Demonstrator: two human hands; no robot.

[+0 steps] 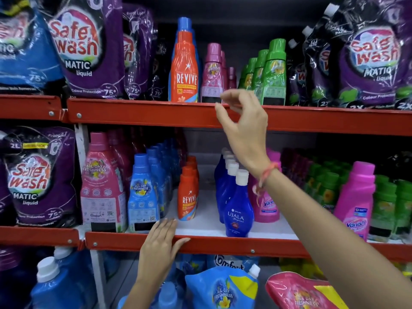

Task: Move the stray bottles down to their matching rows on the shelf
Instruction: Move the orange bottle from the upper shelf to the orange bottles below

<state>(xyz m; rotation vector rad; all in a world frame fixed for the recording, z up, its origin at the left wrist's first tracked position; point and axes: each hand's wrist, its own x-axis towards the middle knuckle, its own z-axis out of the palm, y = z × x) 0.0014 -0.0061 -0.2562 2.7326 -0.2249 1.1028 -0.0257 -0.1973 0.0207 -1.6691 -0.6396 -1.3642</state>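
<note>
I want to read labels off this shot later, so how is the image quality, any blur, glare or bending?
Head view: wide-angle bending tilts the Safe Wash pouches at the edges; glare streaks their plastic. The central Revive bottle and Ujala bottle read sharp. The raised right hand is slightly motion-blurred. The green bottles at lower right look soft and dim.
</note>
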